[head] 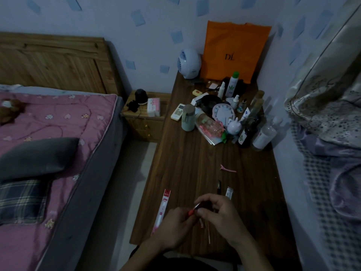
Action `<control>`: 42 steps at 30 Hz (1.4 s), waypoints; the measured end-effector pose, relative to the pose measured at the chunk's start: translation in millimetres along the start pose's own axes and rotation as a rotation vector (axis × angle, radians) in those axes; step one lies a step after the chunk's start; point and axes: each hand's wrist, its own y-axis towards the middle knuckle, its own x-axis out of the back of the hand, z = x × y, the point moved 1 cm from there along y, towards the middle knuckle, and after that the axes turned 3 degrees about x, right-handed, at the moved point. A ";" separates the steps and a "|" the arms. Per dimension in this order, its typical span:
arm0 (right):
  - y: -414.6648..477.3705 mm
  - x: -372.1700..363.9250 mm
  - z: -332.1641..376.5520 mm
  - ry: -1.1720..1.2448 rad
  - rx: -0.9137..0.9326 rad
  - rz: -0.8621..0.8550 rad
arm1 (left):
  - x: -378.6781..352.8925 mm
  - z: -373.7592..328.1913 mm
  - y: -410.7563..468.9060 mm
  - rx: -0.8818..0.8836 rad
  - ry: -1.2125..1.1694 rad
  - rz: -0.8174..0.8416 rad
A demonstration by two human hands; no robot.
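Both my hands meet low over the near end of a dark wooden table [187, 163]. My left hand [173, 226] pinches a small tool with an orange-red handle [191, 212] and a thin silvery tip pointing up to the right. My right hand [218, 213] curls its fingers round a small dark item at that tip; what it is stays unclear in the dim light. A thin stick [208, 232] lies on the table under my hands. A long red and white packet [163, 209] lies just left of them.
A pink hair clip [227, 168], a dark small tool [219, 186] and a small silvery packet [229, 192] lie beyond my hands. Bottles, a clock, a fan [188, 63] and an orange bag [233, 51] crowd the far end. A bed [48, 133] stands at left, bedding at right.
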 end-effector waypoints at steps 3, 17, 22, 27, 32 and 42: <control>1.2 -0.3 0.8 0.039 0.011 -0.015 | -1.3 -2.7 1.1 -0.004 0.022 -0.038; 1.1 -0.3 -1.7 0.002 -0.023 -0.019 | -1.7 -6.9 2.8 -0.005 0.043 -0.027; 1.4 -1.8 -1.0 0.025 -0.037 -0.043 | -2.7 -8.2 4.4 0.002 0.041 -0.026; 1.6 -9.4 -1.4 -0.004 -0.024 -0.086 | -3.0 -8.7 4.9 0.002 0.050 -0.042; 3.2 -10.7 -2.1 0.018 -0.036 -0.105 | -2.8 -9.4 5.2 0.005 0.034 -0.027; 5.9 -12.6 -6.1 0.069 -0.071 -0.098 | -2.4 -3.3 6.9 0.014 -0.012 -0.044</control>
